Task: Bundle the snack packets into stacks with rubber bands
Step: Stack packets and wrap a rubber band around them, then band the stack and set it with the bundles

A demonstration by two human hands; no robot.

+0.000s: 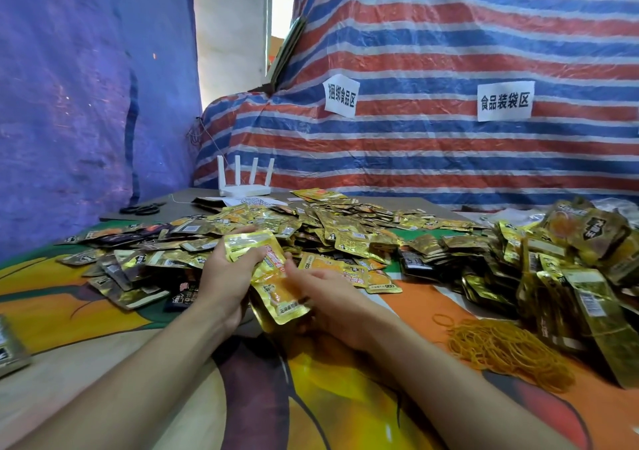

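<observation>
Both hands, left (224, 276) and right (332, 306), clamp a stack (273, 283) of light, slippery foil packets, best squeezed across its flat faces.

Makeshift food-packing workroom, not a home kitchen. Walls are hung tarps — striped red-white-blue tarp (449, 52) ahead, blue tarp (86, 86) on the left. Two paper signs (505, 101) in Chinese taped to the striped one, marking food bundling and bagging zones. Bench (103, 363) buried in loose snack packets (345, 235), a heap of rubber bands (501, 349) beside them — bulk piecework. Router (244, 186) at the back.
</observation>
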